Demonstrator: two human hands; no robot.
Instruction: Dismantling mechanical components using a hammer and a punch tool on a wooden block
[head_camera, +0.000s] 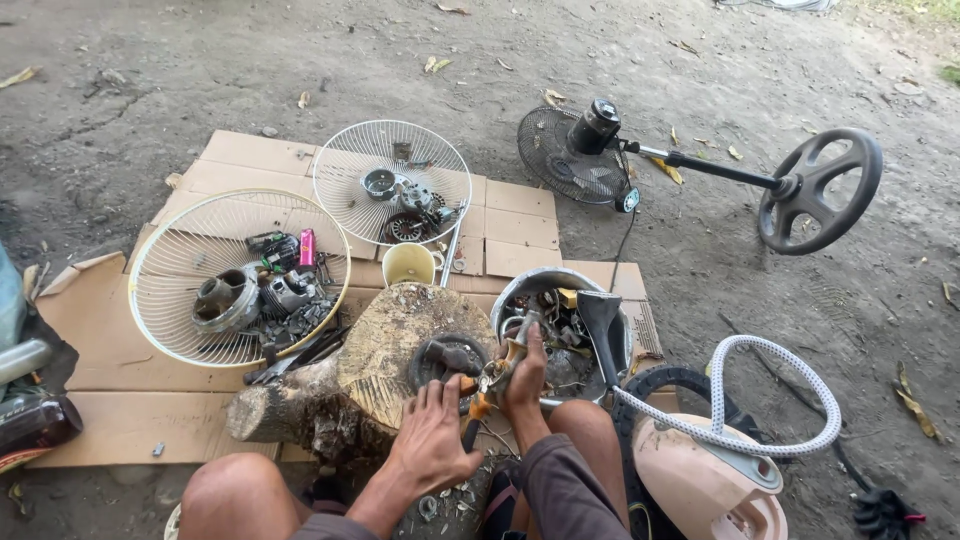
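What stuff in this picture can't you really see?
- Head view: the small part by the right hand is covered by its fingers.
- The dark round piece on the tree stump is part hidden by the left hand.
- The pink appliance is cut off by the bottom edge.
- Bits in the fan guards are too small.

**Old fan parts on the dirt**

Two white wire fan guards (238, 275) (391, 180) lie on flat cardboard (515, 225), full of small metal bits. A yellow cup (408, 264) stands between them. A black fan on its stand (690, 165) lies on the dirt.
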